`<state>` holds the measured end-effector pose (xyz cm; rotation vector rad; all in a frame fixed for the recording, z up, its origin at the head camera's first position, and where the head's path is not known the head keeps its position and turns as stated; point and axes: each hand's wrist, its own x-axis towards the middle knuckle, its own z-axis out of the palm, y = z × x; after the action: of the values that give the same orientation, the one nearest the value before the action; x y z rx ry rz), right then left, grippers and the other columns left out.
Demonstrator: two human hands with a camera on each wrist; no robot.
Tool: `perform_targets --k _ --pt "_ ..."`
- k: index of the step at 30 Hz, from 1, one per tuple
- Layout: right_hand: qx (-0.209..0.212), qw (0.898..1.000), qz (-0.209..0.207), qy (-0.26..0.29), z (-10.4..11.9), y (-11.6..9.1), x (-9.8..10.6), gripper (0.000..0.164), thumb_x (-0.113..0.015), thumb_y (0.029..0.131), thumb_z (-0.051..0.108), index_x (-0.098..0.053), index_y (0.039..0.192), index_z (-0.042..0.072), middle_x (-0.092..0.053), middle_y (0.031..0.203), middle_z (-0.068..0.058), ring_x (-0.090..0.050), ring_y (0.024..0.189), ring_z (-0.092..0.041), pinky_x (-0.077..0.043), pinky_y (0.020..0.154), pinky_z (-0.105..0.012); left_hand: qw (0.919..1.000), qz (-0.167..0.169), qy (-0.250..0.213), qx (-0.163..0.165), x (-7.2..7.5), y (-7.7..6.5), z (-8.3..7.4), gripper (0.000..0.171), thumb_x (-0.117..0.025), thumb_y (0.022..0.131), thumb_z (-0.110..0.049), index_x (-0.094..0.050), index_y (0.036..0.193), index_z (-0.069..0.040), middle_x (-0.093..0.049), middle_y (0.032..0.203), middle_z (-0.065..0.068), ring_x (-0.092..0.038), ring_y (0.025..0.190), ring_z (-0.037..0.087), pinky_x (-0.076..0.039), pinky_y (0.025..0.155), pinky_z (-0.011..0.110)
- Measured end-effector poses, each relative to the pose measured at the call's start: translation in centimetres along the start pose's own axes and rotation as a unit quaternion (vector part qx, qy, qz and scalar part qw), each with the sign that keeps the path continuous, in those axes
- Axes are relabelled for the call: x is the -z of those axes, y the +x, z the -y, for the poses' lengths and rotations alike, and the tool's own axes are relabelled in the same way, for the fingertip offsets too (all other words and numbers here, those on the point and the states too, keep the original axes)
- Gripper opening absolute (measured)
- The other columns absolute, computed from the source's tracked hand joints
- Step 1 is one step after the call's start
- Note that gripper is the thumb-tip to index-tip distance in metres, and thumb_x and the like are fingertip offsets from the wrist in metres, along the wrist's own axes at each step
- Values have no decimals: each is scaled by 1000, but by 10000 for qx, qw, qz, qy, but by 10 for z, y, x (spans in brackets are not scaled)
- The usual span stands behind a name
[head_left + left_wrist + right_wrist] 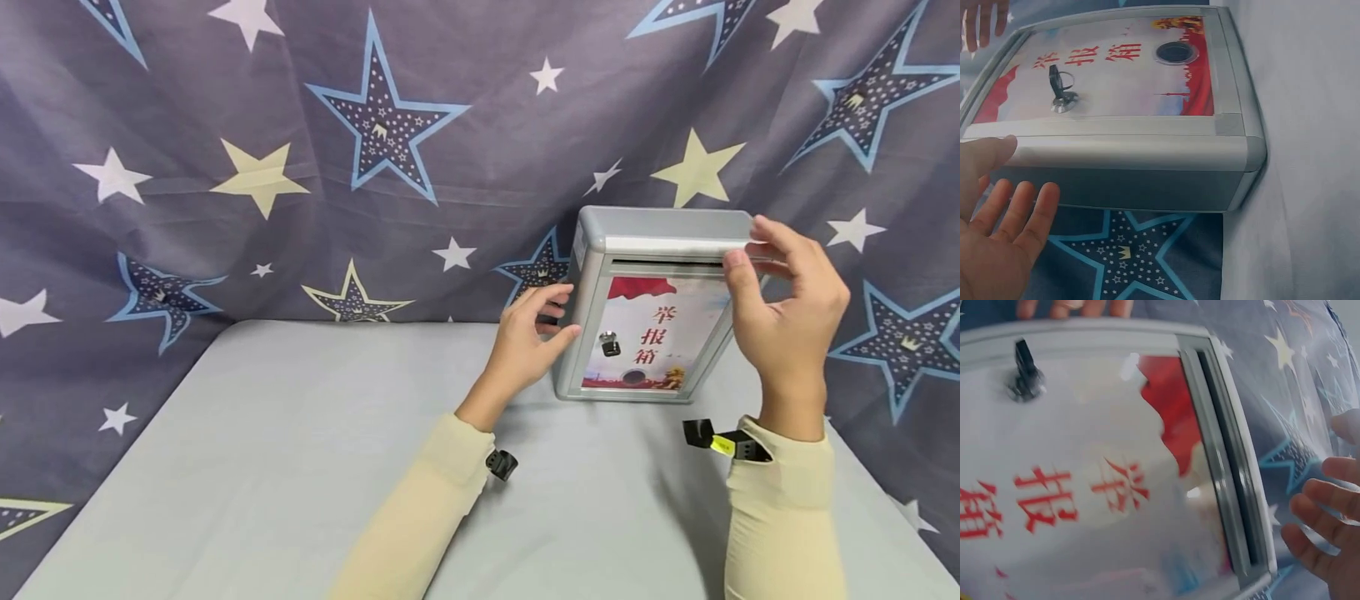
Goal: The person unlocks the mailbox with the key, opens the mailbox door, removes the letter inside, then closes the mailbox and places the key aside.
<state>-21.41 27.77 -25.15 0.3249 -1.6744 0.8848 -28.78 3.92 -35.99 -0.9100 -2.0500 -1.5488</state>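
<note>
A silver-grey metal letter box (663,225) with red characters on its front panel stands upright at the table's back right. A key (1055,81) on a small ring sits in the lock on that panel. At the box's left side is my left hand (525,342), thumb and fingers spread apart, fingertips right by the wall. My right hand (798,304) is raised at the upper right corner, its fingers loosely bent and overlapping the edge in the head view. From the right wrist, that hand's fingers (1316,503) appear apart from the box's slotted end.
The box stands on a pale grey table (300,467), close to a dark star-patterned cloth (480,125) hanging behind. A narrow slot (667,267) runs under the box's top edge. Black wrist cameras (501,464) are strapped at both cream sleeves (420,508).
</note>
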Motion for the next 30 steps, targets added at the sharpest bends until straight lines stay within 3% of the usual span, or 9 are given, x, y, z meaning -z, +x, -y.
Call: perform_targets --k 3,7,12,16,20,26,30 --pt "-326 9993 -121 -124 -2 4 7 32 -71 90 16 -76 119 3 -73 109 -21 -64 92 5 -53 86 -10 10000 -71 3 -42 -1 0 1 49 -79 89 -5 -62 135 -7 -63 116 11 -66 105 20 -63 81 28" --pt "-986 9939 -173 -463 -21 6 17 32 -73 90 18 -76 122 15 -75 112 -8 -65 92 4 -53 84 -10 9999 -112 45 -71 -3 -1 2 49 -78 89 -2 -62 135 -7 -64 116 10 -66 103 20 -62 81 25" --pt "-1633 9822 71 -922 -43 4 29 34 -75 92 25 -75 126 22 -74 113 0 -63 91 5 -51 79 -10 9998 -172 -2 -43 -11 -4 3 51 -77 89 1 -60 136 -6 -63 118 12 -66 102 24 -62 82 25" --pt "-2046 9693 594 -1230 -53 2 38 42 -73 93 29 -68 135 26 -72 120 -3 -59 91 8 -49 81 -10 9995 -251 117 -122 -17 -5 2 54 -78 87 4 -58 137 -5 -62 119 13 -65 101 26 -61 83 24" --pt "-2261 9530 1366 -1486 -61 1 44 52 -68 96 30 -57 147 28 -68 130 -13 -52 87 14 -44 73 -8 9987 -347 269 -241 -19 -7 1 57 -78 85 7 -58 137 -5 -61 118 13 -64 101 24 -60 86 23" --pt "-2105 9300 2670 -1395 -70 1 56 67 -64 98 19 -37 160 19 -61 135 -26 -47 87 20 -38 68 -1 9976 -482 293 -398 -20 -7 0 58 -78 83 11 -58 136 -2 -61 116 14 -64 101 24 -59 89 23" --pt "-2070 9238 2939 -1319 -73 1 56 72 -68 97 16 -34 161 14 -61 131 -23 -48 88 21 -38 70 1 9966 -543 321 -526 -21 -6 -1 60 -77 82 15 -58 136 -1 -61 115 15 -64 101 25 -59 90 23"
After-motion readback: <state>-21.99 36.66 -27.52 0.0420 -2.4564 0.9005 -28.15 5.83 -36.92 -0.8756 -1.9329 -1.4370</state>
